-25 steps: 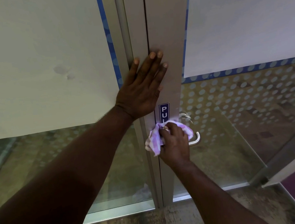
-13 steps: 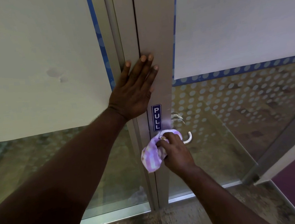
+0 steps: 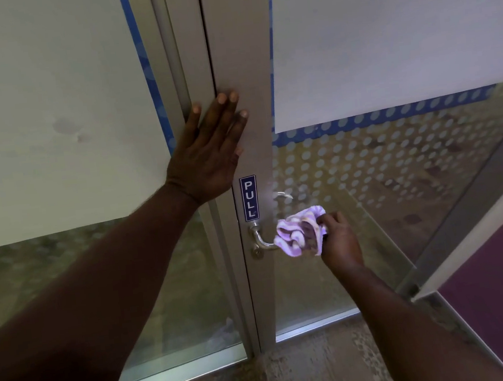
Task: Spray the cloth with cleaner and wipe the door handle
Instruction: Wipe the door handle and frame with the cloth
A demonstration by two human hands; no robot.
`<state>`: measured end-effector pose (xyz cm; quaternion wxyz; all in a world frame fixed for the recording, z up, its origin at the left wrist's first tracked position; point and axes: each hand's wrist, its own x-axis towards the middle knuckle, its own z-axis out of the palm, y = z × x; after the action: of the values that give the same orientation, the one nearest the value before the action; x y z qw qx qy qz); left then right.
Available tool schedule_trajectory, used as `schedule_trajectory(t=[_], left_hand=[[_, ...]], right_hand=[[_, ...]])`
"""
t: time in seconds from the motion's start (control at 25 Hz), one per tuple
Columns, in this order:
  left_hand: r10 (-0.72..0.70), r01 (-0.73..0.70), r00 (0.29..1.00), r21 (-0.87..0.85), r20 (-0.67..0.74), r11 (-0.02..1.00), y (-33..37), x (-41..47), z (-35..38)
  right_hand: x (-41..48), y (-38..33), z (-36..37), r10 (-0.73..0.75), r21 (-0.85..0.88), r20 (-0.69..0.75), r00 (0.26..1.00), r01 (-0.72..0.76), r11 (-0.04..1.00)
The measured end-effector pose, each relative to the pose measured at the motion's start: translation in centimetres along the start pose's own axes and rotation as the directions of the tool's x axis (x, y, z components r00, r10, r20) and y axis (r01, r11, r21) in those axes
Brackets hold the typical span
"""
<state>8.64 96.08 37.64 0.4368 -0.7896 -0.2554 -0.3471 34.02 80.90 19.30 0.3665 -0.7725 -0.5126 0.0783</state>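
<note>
Door handle [image 3: 260,239]: brushed silver metal lever, mounted low on the grey metal door frame [image 3: 242,66], just under a blue PULL sign [image 3: 249,198] and just above a small round keyhole [image 3: 256,254]. Neck curving out from a round base, then bending into a bar with its long axis level, pointing right toward the glass panel [image 3: 398,173]. Only the base and the bend visible; the free end buried under the cloth [image 3: 300,235].

Cloth: bunched and crumpled, purple and white check, wrapped over the outer part of the lever, touching it.

Right hand [image 3: 339,240]: closed around the cloth, fingers curled tight, knuckles turned to the camera, sitting at the right end of the handle.

Left hand [image 3: 208,154]: spread flat, fingers wide and pointing up, palm pressed against the frame above the sign, holding nothing.

Glass: frosted white above, a blue band and white dots lower down. Worn wood-look floor [image 3: 311,371] along the bottom edge.
</note>
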Motion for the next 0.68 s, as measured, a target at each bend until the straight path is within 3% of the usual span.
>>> schedule_trajectory(t=[0.28,0.52,0.68], left_hand=[[0.009,-0.005,0.999,-0.126,0.032,0.992,-0.3,0.1,-0.9],[-0.036,0.090,0.982,-0.289,0.187,0.953,0.8,-1.2,-2.9],[-0.028,0.203,0.928,-0.438,0.372,0.876,3.2,-4.9,-5.9]], right_hand=[[-4.7,0.9,-1.3,0.203,0.008,-0.013,0.979,-0.202,0.979],[-9.4,0.9,-3.9,0.289,-0.046,0.093,0.953,-0.286,0.957],[-11.4,-1.6,-6.2,0.252,0.104,0.088,0.964,-0.260,0.960]])
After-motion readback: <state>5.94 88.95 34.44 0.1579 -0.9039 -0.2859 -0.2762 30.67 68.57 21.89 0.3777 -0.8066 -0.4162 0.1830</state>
